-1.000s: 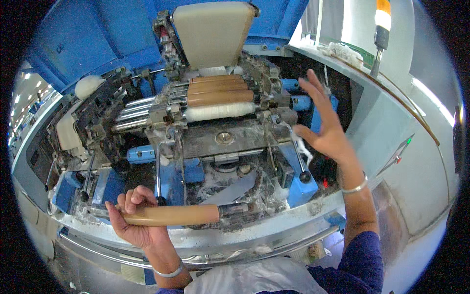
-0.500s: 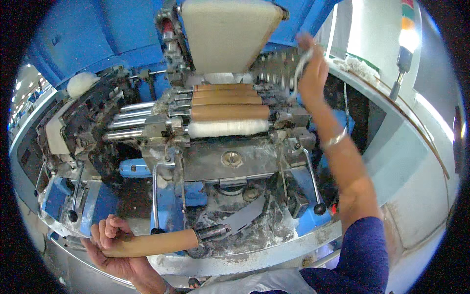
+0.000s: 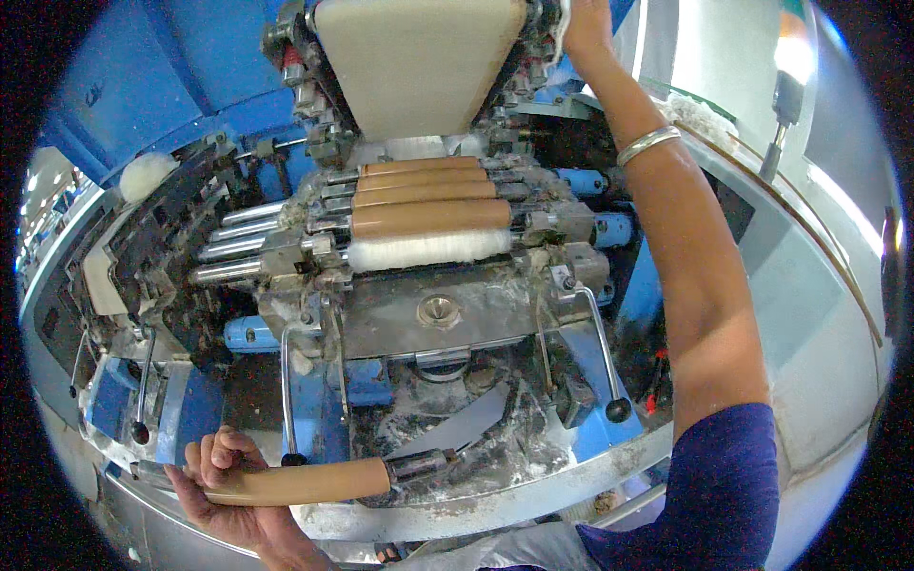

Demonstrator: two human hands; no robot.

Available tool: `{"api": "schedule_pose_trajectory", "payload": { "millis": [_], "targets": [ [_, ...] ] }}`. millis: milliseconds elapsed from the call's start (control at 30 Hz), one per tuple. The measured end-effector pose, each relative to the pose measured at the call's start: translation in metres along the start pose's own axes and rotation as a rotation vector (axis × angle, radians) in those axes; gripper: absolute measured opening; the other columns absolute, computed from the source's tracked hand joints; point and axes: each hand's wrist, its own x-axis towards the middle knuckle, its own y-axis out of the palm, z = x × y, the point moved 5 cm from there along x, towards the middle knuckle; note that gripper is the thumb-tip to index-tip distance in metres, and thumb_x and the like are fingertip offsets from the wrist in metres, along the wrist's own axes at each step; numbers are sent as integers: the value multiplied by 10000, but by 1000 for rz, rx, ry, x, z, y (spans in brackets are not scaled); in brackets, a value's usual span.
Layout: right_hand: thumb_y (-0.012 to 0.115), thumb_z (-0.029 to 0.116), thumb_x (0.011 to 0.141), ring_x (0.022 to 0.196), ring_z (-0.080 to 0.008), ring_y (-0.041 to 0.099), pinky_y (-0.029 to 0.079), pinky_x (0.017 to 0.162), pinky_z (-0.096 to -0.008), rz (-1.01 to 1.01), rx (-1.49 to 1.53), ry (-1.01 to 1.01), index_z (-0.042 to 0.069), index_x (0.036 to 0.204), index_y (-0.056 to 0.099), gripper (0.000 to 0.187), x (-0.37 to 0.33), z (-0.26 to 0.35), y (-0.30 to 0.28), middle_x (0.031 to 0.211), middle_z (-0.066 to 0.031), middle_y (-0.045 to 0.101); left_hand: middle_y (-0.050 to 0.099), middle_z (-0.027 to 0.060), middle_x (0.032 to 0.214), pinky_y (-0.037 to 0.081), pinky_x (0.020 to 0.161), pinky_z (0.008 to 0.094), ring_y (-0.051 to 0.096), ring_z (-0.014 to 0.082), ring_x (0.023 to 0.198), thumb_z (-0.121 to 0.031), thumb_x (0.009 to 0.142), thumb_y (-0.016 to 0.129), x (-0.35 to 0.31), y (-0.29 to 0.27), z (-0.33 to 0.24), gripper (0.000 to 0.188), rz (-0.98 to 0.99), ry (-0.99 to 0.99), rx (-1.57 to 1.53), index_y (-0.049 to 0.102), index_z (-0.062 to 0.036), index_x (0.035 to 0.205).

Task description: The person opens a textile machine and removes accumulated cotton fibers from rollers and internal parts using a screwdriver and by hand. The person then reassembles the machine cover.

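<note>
My left hand (image 3: 228,490) is closed around the near end of a tan roller (image 3: 324,482) with metal shaft ends. The roller lies nearly level over the front rim of the machine. My right arm reaches far up on the right, and my right hand (image 3: 588,38) is at the top edge beside the raised arm of the machine. A white, cloth-like strip (image 3: 563,33) shows along that hand; its fingers are partly cut off. Between the hands, several tan rollers (image 3: 431,217) sit in a row behind a band of white fibre (image 3: 430,249).
A wide cream belt (image 3: 419,67) hangs on the raised arm. Levers with black knobs (image 3: 619,410) stand at the front. Fluff clumps lie on the left (image 3: 148,177) and right (image 3: 700,124) sides. A loose metal plate (image 3: 452,423) lies in the dusty tray, and a long thin rod (image 3: 809,228) leans along the right.
My right hand has moved up to the top edge with the white strip. My left hand keeps the roller, shifted very slightly. The view has tilted a little.
</note>
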Motion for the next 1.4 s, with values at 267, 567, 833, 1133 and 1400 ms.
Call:
{"api": "schedule_pose_trajectory", "payload": {
  "millis": [267,567,833,1133,1400],
  "targets": [
    [353,404,1021,838,-237,616,470,828,-384,45,-357,-172,13,1168,629,501,-32,56,0,900,-153,676,386,49,636,462,956,436,433,205,735,-246,966,544,-8,20,9,398,75,-55,-45,348,-103,650],
    [622,183,892,1022,-290,626,512,833,-362,775,-526,-386,79,1225,594,351,-151,121,59,1096,-175,660,415,52,646,451,956,420,452,215,775,-259,976,519,-7,22,-12,391,108,55,-42,358,-107,653],
    [710,241,773,1095,-356,579,433,974,-456,1207,-599,-361,51,1275,561,557,-225,80,120,1223,-189,604,392,30,641,427,951,411,412,194,750,-232,959,547,-29,23,-57,374,157,101,-18,357,-116,658],
    [711,135,772,953,-175,604,498,851,-323,796,-499,103,22,1293,563,553,-148,95,113,1096,-93,659,364,18,649,401,977,422,408,206,789,-170,938,571,-101,19,-176,345,157,401,96,362,-119,669],
    [672,-8,727,1044,-281,577,445,921,-354,1047,-32,-688,29,1242,568,527,-217,285,183,1114,-134,586,430,30,654,392,985,407,437,202,790,-151,886,654,-159,22,-240,329,146,558,157,421,-105,658]
  ]
}}
